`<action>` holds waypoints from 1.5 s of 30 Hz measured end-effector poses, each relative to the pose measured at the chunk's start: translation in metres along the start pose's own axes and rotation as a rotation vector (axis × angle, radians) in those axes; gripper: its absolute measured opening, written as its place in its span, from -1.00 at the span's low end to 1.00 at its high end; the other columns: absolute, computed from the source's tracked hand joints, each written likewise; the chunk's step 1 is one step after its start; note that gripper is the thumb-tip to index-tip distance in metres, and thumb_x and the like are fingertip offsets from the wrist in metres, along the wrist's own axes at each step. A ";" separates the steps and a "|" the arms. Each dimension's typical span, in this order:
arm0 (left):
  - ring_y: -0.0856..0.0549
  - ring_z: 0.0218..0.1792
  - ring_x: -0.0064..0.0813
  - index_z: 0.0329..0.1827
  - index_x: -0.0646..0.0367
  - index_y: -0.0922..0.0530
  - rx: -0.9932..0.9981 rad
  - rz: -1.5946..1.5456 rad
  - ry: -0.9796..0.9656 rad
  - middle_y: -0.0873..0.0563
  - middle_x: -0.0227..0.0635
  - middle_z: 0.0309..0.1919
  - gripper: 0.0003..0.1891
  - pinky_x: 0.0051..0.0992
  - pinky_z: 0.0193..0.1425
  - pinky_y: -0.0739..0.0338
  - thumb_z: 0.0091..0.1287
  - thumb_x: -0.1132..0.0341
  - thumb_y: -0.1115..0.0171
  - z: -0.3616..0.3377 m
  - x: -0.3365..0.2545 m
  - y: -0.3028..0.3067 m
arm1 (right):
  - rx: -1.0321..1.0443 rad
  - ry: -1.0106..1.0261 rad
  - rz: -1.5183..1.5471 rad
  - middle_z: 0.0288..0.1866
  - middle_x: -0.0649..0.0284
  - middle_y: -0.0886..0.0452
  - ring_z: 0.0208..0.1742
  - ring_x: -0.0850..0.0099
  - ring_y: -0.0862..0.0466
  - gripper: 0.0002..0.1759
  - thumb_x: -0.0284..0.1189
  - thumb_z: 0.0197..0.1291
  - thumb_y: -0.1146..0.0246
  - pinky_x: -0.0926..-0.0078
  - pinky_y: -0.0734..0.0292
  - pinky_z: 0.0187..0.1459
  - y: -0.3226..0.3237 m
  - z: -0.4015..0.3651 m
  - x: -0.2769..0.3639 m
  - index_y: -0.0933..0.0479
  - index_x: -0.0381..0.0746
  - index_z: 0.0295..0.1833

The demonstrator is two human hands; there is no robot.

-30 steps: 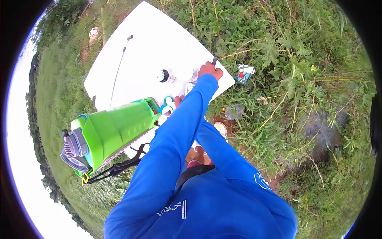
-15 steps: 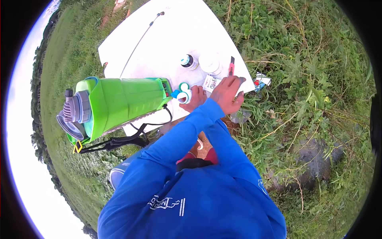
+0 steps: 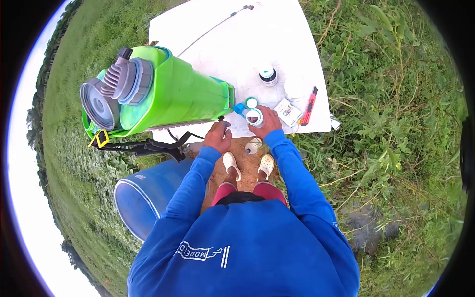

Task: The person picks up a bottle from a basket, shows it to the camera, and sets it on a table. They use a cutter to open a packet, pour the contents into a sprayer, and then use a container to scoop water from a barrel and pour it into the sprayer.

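Note:
My right hand (image 3: 269, 122) is wrapped around a white bottle (image 3: 255, 118) with its open mouth facing up, at the table's near edge. My left hand (image 3: 217, 136) is closed beside the base of the green backpack sprayer (image 3: 188, 91). A small grey and dark thing shows at its fingertips; I cannot make out what it is. Beyond the bottle lie a green-and-white cap (image 3: 251, 102) and a small blue piece (image 3: 239, 108). Right of my right hand are a small printed box (image 3: 287, 112) and a red utility knife (image 3: 309, 106).
A dark bottle with a white cap (image 3: 267, 75), a white container (image 3: 294, 89) and a spray lance (image 3: 217, 27) are on the white table (image 3: 198, 15). A blue barrel (image 3: 163, 185) lies at lower left. Weeds (image 3: 376, 123) grow along the right; a white container (image 3: 253, 145) is by my feet.
My left hand has come back from near the box and knife, uncrossing my arms, to the sprayer's base. My right hand keeps hold of the white bottle. The view has shifted.

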State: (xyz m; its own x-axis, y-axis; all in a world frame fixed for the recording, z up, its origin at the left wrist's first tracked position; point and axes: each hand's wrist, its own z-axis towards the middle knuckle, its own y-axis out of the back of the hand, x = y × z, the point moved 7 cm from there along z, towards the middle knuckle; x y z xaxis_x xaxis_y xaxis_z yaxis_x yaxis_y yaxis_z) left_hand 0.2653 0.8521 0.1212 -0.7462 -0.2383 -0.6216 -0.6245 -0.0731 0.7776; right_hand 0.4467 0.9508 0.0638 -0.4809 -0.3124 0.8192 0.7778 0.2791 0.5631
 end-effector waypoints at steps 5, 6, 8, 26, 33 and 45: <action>-0.64 -0.07 -0.05 0.12 0.10 -0.53 -0.024 0.115 -0.304 -0.60 -0.06 -0.10 -0.61 -0.13 0.00 -0.58 0.20 0.29 -0.25 0.068 -0.045 -0.024 | -0.122 -0.044 0.046 0.06 0.04 -0.62 0.09 0.00 -0.61 -0.25 -0.27 -0.21 -0.57 0.07 -0.49 0.15 0.024 -0.028 0.001 -0.46 -0.21 0.16; -0.63 -0.02 -0.04 0.16 0.08 -0.50 0.049 0.247 -0.340 -0.59 -0.07 -0.07 -0.56 -0.11 0.02 -0.56 0.20 0.24 -0.27 0.082 -0.057 -0.034 | -0.127 -0.064 0.026 0.02 0.00 -0.63 0.08 0.00 -0.61 -0.25 -0.24 -0.20 -0.58 0.07 -0.49 0.14 0.029 -0.034 0.000 -0.46 -0.23 0.14; -0.61 0.03 -0.04 0.21 0.05 -0.47 0.133 0.369 -0.390 -0.58 -0.08 -0.04 -0.51 -0.09 0.04 -0.55 0.19 0.19 -0.28 0.095 -0.069 -0.049 | -0.141 -0.098 0.023 0.02 0.00 -0.62 0.08 -0.01 -0.61 -0.25 -0.22 -0.21 -0.58 0.08 -0.50 0.13 0.039 -0.050 -0.005 -0.46 -0.23 0.14; -0.65 -0.31 -0.39 0.18 0.28 -0.49 0.514 -1.198 0.159 -0.59 -0.24 -0.21 -0.58 -0.38 -0.23 -0.61 0.35 0.20 -0.17 0.053 -0.092 -0.048 | 0.001 -0.221 0.208 -0.13 0.09 -0.72 -0.11 0.17 -0.76 -0.31 -0.21 -0.21 -0.57 0.26 -0.65 -0.06 0.080 -0.076 0.036 -0.50 -0.22 0.07; -0.58 -0.35 -0.58 -0.10 0.25 -0.56 0.478 -0.925 -0.213 -0.61 -0.38 -0.30 -0.79 -0.54 -0.23 -0.52 0.32 0.31 -0.14 0.020 -0.095 -0.020 | 0.256 -0.044 0.100 0.00 0.02 -0.66 0.00 0.04 -0.69 -0.24 -0.24 -0.27 -0.55 0.18 -0.60 0.04 0.069 -0.057 0.055 -0.47 -0.21 0.14; -0.76 -0.23 -0.29 0.28 0.09 -0.43 0.444 -0.186 0.344 -0.68 -0.05 -0.13 -0.50 -0.32 -0.30 -0.67 0.33 0.10 -0.24 0.059 -0.011 -0.104 | 0.249 0.024 0.106 0.05 0.01 -0.59 0.13 -0.02 -0.59 -0.20 -0.22 -0.30 -0.52 0.11 -0.52 0.16 0.056 -0.043 -0.008 -0.44 -0.21 0.17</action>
State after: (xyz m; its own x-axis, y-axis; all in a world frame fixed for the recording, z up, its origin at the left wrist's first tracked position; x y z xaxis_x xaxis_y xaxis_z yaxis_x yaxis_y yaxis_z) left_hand 0.3245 0.9197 0.0417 -0.5436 -0.5661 -0.6197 -0.8297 0.2508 0.4987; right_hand 0.5120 0.9297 0.0843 -0.3895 -0.2904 0.8740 0.6985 0.5254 0.4859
